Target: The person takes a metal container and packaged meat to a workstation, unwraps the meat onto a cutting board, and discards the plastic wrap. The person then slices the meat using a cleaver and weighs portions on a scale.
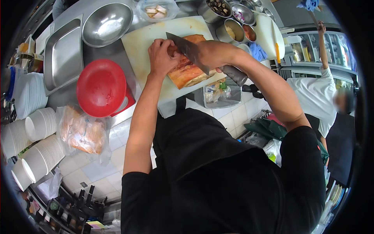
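A browned slab of roast pork belly (182, 76) lies on the white cutting board (137, 43). My left hand (161, 56) rests on its left part, fingers curled and holding the meat down. In my right hand (214, 54) is a cleaver; the fingers wrap round where its handle meets the blade, and the dark handle end sticks out behind the hand. The wide blade of the cleaver (186, 48) slants across the top of the pork, close to my left fingers. Part of the pork is hidden under the blade and both hands.
Left of the board are a steel bowl (107, 25), a steel tray (64, 54), and a red bowl (102, 87). Metal tubs of ingredients (230, 31) stand beyond the board. A waste bin (223, 95) sits below its edge. Another person (311, 93) works at the right.
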`<action>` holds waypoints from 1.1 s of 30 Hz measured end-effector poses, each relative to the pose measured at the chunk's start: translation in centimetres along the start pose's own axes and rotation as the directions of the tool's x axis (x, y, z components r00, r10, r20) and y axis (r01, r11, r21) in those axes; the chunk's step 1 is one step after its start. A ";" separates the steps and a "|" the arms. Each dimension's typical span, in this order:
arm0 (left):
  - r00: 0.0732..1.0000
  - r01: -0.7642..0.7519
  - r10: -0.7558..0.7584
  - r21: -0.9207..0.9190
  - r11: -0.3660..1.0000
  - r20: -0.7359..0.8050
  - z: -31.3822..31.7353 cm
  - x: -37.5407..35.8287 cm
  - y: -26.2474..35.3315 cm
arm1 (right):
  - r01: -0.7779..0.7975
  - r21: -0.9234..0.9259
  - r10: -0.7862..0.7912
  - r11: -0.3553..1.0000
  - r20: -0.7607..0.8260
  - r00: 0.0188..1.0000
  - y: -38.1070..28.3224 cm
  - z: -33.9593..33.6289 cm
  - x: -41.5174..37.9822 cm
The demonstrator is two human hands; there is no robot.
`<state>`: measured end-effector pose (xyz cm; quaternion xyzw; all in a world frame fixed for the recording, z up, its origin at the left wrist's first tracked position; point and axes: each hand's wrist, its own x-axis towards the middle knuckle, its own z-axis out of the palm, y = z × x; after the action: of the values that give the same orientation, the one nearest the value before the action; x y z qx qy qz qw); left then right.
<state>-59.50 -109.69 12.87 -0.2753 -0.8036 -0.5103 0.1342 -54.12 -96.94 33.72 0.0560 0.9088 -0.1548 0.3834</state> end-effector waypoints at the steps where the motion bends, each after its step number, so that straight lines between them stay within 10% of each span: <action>1: 1.000 0.018 -0.018 -0.010 1.000 0.022 -0.1 0.0 0.1 | -0.002 -0.001 0.002 1.000 0.002 1.000 0.1 -0.2 0.9; 10: 0.997 0.048 -0.047 -0.008 0.999 0.060 -0.3 -0.2 0.4 | -0.089 0.073 0.092 0.993 -0.038 0.995 1.7 3.3 5.8; 13: 0.998 0.037 -0.036 -0.013 0.999 0.048 -0.6 0.0 0.5 | 0.058 -0.071 -0.086 0.996 -0.501 0.861 2.8 7.8 6.6; 18: 1.000 -0.022 0.022 0.006 1.000 0.010 -0.9 -0.4 1.3 | -0.106 -0.052 0.054 0.993 -0.597 0.801 3.0 13.4 7.0; 21: 1.000 -0.021 0.021 0.002 1.000 -0.003 -0.7 -0.4 0.8 | 0.076 0.023 -0.051 0.997 -0.543 0.838 3.7 11.0 7.6; 33: 1.000 0.010 -0.009 0.124 0.992 -0.014 0.1 -1.4 0.6 | -0.010 -0.126 0.016 0.992 0.043 0.999 -0.8 1.7 2.3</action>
<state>-58.05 -109.80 12.57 -0.2591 -0.8341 -0.4619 0.1541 -54.74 -98.27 31.13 0.0341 0.9077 -0.0958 0.4072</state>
